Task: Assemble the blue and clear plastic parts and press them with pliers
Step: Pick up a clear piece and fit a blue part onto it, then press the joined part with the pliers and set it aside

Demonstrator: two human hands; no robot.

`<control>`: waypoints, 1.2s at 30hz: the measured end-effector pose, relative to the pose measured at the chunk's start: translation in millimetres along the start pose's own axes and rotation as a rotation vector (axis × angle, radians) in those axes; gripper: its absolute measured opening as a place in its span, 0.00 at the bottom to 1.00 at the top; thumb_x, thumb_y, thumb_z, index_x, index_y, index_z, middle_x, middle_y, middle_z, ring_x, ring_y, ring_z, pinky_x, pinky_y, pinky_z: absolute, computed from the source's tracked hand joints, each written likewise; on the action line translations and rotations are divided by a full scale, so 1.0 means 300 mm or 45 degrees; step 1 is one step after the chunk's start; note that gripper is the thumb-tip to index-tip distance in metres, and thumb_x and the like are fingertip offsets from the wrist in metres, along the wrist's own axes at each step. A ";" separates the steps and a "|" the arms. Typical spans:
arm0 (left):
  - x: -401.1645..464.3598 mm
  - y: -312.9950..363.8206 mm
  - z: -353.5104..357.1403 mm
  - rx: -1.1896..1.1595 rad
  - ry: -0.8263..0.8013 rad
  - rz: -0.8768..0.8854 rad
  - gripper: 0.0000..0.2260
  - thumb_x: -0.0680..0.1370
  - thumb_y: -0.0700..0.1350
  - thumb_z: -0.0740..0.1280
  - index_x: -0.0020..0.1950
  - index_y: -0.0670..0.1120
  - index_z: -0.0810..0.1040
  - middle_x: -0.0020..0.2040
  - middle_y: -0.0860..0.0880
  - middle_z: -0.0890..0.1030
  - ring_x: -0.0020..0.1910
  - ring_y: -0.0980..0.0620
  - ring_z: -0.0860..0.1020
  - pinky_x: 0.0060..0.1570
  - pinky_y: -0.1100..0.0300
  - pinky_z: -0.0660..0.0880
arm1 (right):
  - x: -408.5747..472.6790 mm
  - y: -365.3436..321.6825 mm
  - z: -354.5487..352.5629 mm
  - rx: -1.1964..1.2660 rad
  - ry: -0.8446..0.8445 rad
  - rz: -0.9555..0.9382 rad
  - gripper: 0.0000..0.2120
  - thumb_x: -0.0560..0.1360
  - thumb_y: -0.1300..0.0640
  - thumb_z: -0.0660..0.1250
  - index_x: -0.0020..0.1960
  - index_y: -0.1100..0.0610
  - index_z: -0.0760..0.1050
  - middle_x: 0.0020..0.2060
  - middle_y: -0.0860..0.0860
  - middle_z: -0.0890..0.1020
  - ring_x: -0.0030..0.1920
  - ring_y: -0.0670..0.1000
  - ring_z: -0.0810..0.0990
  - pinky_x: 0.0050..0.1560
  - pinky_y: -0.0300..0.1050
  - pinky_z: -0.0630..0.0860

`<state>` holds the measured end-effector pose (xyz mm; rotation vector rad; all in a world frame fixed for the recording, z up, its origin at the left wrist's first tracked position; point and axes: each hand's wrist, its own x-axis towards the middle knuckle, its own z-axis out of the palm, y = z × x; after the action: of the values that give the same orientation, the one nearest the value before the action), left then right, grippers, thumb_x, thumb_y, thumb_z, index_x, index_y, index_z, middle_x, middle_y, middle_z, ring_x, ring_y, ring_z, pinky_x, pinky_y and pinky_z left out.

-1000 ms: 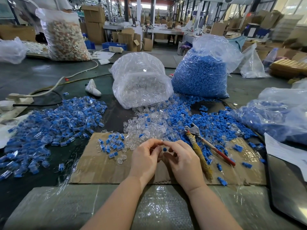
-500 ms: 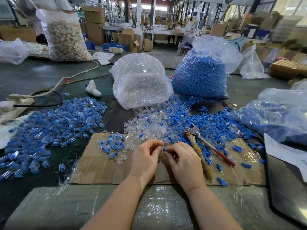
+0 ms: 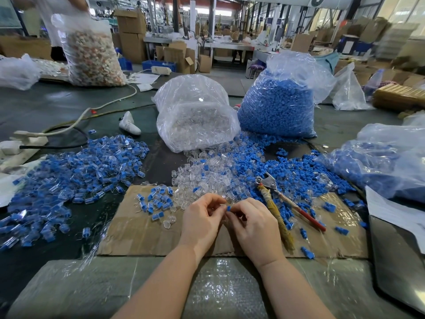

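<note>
Since a second ago the two hands have drawn closer over the cardboard sheet [image 3: 142,229]: the blue part [image 3: 228,208] that showed in a gap between them now sits right at the meeting fingertips, pinched by the curled fingers of the right hand [image 3: 255,226]. That suggests the fitting step is nearly done and the pressing has yet to come. The left hand [image 3: 202,223] is curled too, its thumb and forefinger closed toward the blue part; whether they hold a clear part cannot be made out, since clear plastic against skin is too faint here and the fingers hide the joint. The pliers [image 3: 276,194] lie untouched just to the right of the right-hand fingers, handles toward the person. Loose clear parts [image 3: 207,178] are heaped just beyond the fingertips, loose blue parts [image 3: 294,171] beyond and to the right, and a few finished pieces [image 3: 156,203] lie left of the left-hand fingers.
</note>
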<state>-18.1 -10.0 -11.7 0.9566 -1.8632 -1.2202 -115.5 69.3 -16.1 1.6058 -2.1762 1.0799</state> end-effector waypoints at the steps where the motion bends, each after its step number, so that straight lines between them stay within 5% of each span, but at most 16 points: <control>1: 0.000 0.000 -0.001 -0.006 0.004 0.000 0.05 0.74 0.38 0.69 0.44 0.48 0.80 0.40 0.49 0.82 0.41 0.52 0.80 0.44 0.62 0.77 | 0.000 -0.001 0.000 -0.003 0.005 -0.001 0.06 0.71 0.59 0.72 0.38 0.58 0.76 0.34 0.50 0.78 0.37 0.52 0.77 0.39 0.45 0.74; 16: 0.000 -0.002 0.001 -0.057 -0.001 -0.034 0.04 0.74 0.38 0.69 0.45 0.46 0.80 0.39 0.48 0.82 0.41 0.51 0.81 0.46 0.54 0.79 | 0.010 0.006 -0.010 -0.013 0.094 0.030 0.03 0.70 0.60 0.71 0.42 0.57 0.77 0.37 0.49 0.78 0.40 0.51 0.76 0.44 0.47 0.73; 20: 0.005 -0.002 0.001 -0.065 0.004 -0.052 0.04 0.75 0.39 0.69 0.45 0.48 0.79 0.40 0.48 0.82 0.42 0.50 0.81 0.46 0.55 0.79 | 0.025 0.018 -0.029 -0.316 0.021 0.318 0.11 0.75 0.52 0.66 0.56 0.56 0.76 0.52 0.52 0.77 0.54 0.53 0.75 0.55 0.50 0.69; 24: 0.013 -0.002 -0.001 -0.127 -0.014 -0.107 0.05 0.75 0.38 0.68 0.45 0.48 0.79 0.40 0.46 0.82 0.42 0.47 0.81 0.46 0.54 0.80 | 0.043 0.055 -0.082 -0.758 -0.261 0.767 0.27 0.77 0.41 0.56 0.72 0.53 0.59 0.67 0.55 0.68 0.67 0.56 0.65 0.66 0.57 0.60; 27: 0.018 0.001 -0.001 -0.141 -0.014 -0.119 0.06 0.75 0.38 0.68 0.44 0.49 0.78 0.40 0.46 0.82 0.42 0.48 0.81 0.45 0.56 0.79 | 0.054 0.081 -0.109 -0.752 -0.484 0.944 0.34 0.77 0.39 0.54 0.76 0.54 0.48 0.73 0.56 0.61 0.72 0.59 0.58 0.69 0.64 0.52; 32: 0.023 0.018 -0.002 -0.258 -0.044 -0.178 0.05 0.76 0.35 0.67 0.44 0.45 0.78 0.36 0.46 0.81 0.31 0.57 0.78 0.34 0.66 0.76 | 0.083 0.087 -0.125 -0.770 -0.532 0.960 0.33 0.74 0.39 0.57 0.73 0.55 0.56 0.70 0.57 0.64 0.70 0.59 0.60 0.69 0.63 0.54; 36: 0.026 0.034 -0.003 -0.309 -0.053 -0.213 0.04 0.76 0.35 0.66 0.45 0.43 0.78 0.35 0.46 0.80 0.30 0.55 0.76 0.32 0.65 0.75 | 0.093 0.073 -0.127 -0.732 -0.504 0.950 0.26 0.75 0.41 0.58 0.66 0.54 0.63 0.67 0.58 0.66 0.67 0.61 0.63 0.66 0.60 0.59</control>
<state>-23.2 -14.3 -0.6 0.9724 -1.6446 -1.5376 -154.5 77.2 17.4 0.7998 -3.0780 0.1725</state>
